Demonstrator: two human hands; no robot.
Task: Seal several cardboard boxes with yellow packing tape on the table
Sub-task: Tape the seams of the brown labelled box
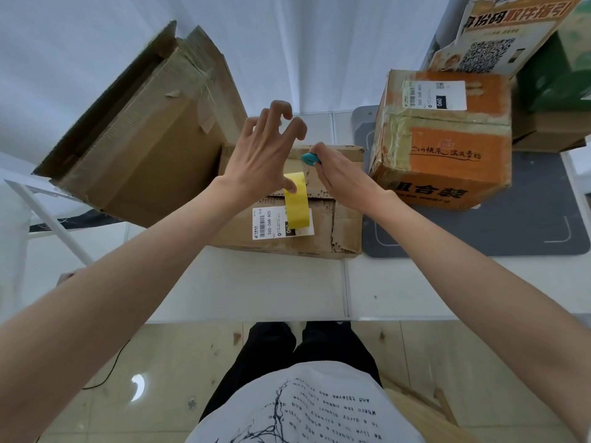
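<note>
A low brown cardboard box (339,225) with a white shipping label lies in the middle of the table. A strip of yellow packing tape (297,206) runs from its top down over the front face and across the label. My left hand (259,158) hovers over the box top, thumb pressing the upper end of the tape, the other fingers spread and curled in the air. My right hand (339,177) grips a small teal tool (311,158) at the box's top, just right of the tape.
A big worn brown box (153,142) stands tilted at the left. An orange printed box (444,142) sits at the right on a grey mat (531,225). Behind it leans a printed sign with a QR code (499,36). The white table (256,286) ends near my legs.
</note>
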